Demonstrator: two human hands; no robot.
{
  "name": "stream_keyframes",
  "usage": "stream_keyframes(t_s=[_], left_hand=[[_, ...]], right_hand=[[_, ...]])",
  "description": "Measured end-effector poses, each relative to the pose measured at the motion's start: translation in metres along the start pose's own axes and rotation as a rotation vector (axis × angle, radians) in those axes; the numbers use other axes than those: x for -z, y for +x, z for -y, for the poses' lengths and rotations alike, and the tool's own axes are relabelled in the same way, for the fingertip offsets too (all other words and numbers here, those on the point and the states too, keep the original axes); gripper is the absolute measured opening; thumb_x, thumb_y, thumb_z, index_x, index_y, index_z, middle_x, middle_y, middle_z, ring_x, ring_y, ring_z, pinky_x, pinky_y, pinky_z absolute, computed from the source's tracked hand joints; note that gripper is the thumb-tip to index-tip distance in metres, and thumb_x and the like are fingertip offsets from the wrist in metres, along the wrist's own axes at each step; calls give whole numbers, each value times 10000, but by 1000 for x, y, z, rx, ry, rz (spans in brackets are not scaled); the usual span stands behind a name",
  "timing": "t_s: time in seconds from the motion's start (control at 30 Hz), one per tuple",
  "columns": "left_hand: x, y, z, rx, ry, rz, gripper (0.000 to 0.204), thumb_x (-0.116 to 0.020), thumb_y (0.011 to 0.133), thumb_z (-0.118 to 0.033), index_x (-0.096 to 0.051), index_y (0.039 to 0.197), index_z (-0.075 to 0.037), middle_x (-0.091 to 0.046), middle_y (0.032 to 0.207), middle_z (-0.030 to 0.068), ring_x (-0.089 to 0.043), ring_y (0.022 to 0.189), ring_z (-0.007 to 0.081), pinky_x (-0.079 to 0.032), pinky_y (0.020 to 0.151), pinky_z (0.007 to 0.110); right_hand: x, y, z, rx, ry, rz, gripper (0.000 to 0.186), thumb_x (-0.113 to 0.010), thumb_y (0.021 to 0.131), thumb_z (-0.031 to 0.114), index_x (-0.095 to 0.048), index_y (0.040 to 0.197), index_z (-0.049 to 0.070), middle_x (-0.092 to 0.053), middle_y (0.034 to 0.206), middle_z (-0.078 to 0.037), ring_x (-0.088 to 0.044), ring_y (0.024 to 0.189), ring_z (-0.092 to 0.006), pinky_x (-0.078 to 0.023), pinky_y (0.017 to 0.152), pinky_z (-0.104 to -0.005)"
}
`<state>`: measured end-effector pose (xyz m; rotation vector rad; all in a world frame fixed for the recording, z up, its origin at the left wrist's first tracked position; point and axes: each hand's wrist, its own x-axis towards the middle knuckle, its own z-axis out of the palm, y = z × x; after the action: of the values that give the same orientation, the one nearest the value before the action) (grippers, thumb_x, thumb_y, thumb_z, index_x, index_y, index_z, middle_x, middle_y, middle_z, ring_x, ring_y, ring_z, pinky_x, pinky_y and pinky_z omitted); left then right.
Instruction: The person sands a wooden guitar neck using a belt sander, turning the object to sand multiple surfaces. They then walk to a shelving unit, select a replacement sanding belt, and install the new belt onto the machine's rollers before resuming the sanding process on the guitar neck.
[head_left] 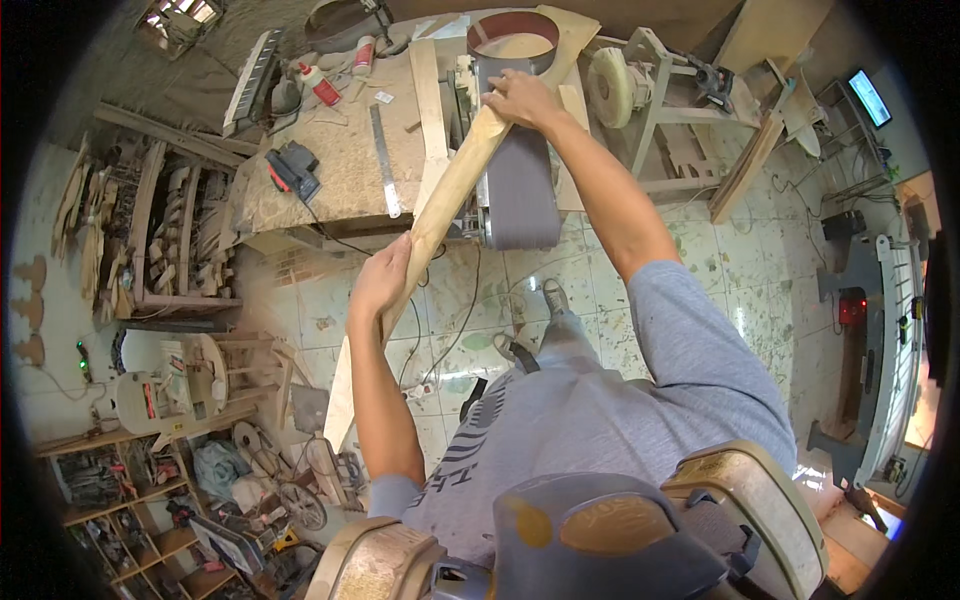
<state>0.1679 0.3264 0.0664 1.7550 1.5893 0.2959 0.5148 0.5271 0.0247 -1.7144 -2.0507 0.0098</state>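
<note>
A long, pale, shaped wooden board (452, 190) runs slantwise from the bench down past my left forearm. My left hand (381, 275) is closed round its middle, the fingers partly hidden by the wood. At the far end my right hand (523, 100) grips the board from above, over the belt sander. The belt sander (522, 190) has a wide dark grey belt that hangs over the bench's near edge. Its underside contact with the board is hidden, so I cannot tell whether they touch. Another pale wooden piece (427, 100) lies just left of the sander.
On the dusty workbench (345, 130) lie a steel ruler (384, 160), a red-and-black power tool (292, 170) and a glue bottle (320, 86). A disc-shaped wheel (608, 88) on a wooden stand is at the right. Cables (462, 325) trail over the tiled floor near my feet.
</note>
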Motion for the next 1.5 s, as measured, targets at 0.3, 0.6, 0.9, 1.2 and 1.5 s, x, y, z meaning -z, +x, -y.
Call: stream_keyframes(t_s=[0.3,0.6,0.9,1.2,1.5], left_hand=[[-39,78,-41,-273,381,-134,697,-329,1033,-494,-295,1529,-6,-289,1566,266,-236,1457,470,-248,1172,543],[-83,164,-133,-396,516,-198,722,-296,1032,-536,-264,1556,-40,-176,1623,238,-110,1516,398,-150,1202,566],[-119,214,-183,-387,416,-200,732,-271,1033,-549,-250,1563,-45,-177,1620,246,-104,1519,393,-122,1208,559],[-120,218,-190,-328,317,-257,719,-294,1035,-506,-263,1546,-2,-193,1599,292,-132,1508,422,-145,1200,564],[-104,204,-169,-267,165,-322,705,-350,1031,-462,-264,1537,22,-209,1589,306,-150,1500,438,-136,1198,568]], right_hand=[[35,3,-90,-30,35,-8,588,-499,938,542,-653,1275,86,-594,1317,-227,-554,1229,-385,-430,1050,-442],[63,15,-218,1,30,-132,470,-555,922,460,-707,1150,78,-633,1211,-226,-583,1160,-407,-457,1012,-455],[107,55,-250,-50,49,-31,431,-563,917,410,-721,1102,55,-658,1200,-184,-620,1109,-371,-475,982,-416],[62,92,-271,-50,-101,-110,508,-569,903,474,-700,1181,68,-593,1299,-251,-512,1268,-412,-401,1085,-462],[45,91,-247,-6,-5,-189,517,-582,887,465,-687,1212,77,-586,1278,-293,-542,1216,-445,-432,1049,-487]])
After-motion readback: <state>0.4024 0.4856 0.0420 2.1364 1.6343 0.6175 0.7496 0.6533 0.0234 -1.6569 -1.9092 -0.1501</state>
